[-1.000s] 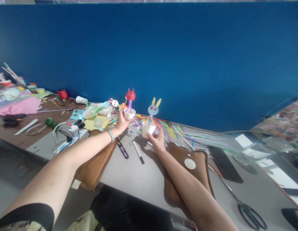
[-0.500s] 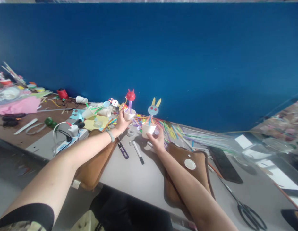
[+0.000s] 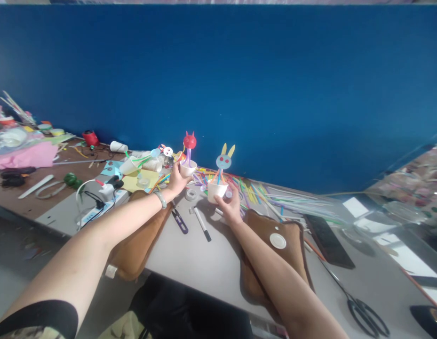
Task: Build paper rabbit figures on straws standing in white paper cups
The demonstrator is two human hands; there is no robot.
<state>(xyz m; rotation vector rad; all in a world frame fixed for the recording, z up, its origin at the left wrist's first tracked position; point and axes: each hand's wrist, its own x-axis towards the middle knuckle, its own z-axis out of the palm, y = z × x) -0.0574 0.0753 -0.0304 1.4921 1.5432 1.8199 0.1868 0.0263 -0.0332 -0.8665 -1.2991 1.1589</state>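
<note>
In my left hand (image 3: 176,180) is a white paper cup (image 3: 187,168), gripped from its left side. Purple stems rise out of it to a red animal head with pointed ears (image 3: 189,141). My right hand (image 3: 229,205) grips a second white paper cup (image 3: 216,192) from the right and below. Orange and blue stems in that cup carry a pale blue rabbit face (image 3: 223,161) with yellow ears and red eyes. Both cups are held upright above the table, side by side and apart. Some fingers are hidden behind the cups.
Thread snips (image 3: 179,221), a marker (image 3: 202,225) and a tape roll (image 3: 191,194) lie below the cups. Two brown cushions (image 3: 271,256) sit under my forearms. Colourful pipe cleaners (image 3: 257,193) line the blue wall (image 3: 239,84). Scissors (image 3: 362,310) and a power strip (image 3: 94,214) flank the workspace.
My left hand and the red-headed cup have shifted very slightly left. The right hand's cup is nearly unmoved; both cups stay held.
</note>
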